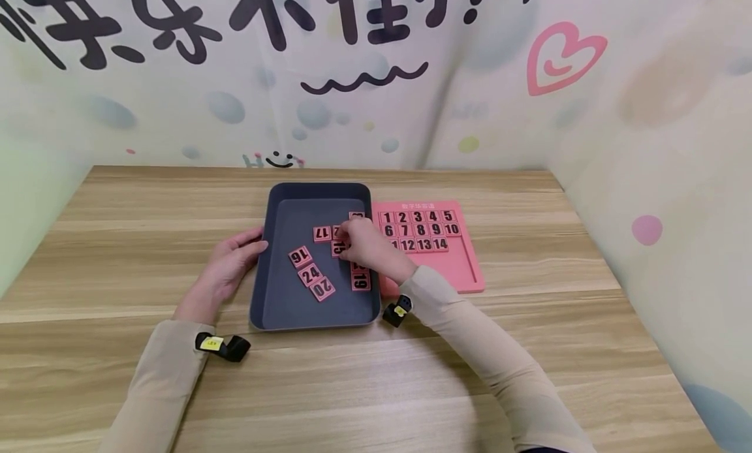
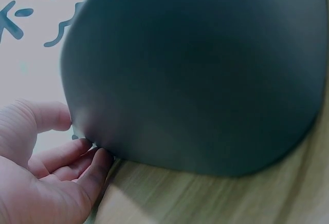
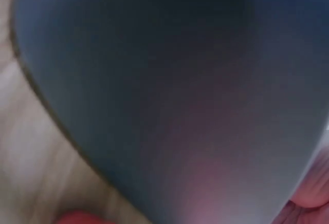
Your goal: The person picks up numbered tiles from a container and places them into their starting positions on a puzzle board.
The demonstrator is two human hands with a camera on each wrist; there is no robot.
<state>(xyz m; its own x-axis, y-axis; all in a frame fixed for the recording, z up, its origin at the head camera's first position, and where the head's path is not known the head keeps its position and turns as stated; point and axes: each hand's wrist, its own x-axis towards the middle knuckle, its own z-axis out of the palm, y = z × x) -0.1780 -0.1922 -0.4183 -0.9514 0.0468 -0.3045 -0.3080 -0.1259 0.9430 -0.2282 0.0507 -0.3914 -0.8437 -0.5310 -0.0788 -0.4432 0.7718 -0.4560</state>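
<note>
A dark blue-grey tray (image 1: pixel 294 309) lies on the wooden table. My left hand (image 1: pixel 232 260) rests against its left side, thumb near the rim; the left wrist view shows the fingertips (image 2: pixel 103 157) at the wall's lower edge. Reaching over the right wall, my right hand (image 1: pixel 370 244) has thumb and forefinger at the edges of the number tile 15 (image 1: pixel 337 248). Tile 17 (image 1: pixel 322 234) is left of those fingertips. Tiles 16 (image 1: pixel 299 256), 24 (image 1: pixel 310 275) and 20 (image 1: pixel 322 288) form a slanting row. Tile 19 (image 1: pixel 361 282) is by the right wall; the hand partly hides other tiles.
Right of the tray lies a pink puzzle board (image 1: pixel 446 277), with rows of tiles from 1 to 14 in its upper part; my right hand and forearm cover its left side. A printed backdrop (image 1: pixel 352 126) stands behind the table. The tray wall fills most of both wrist views.
</note>
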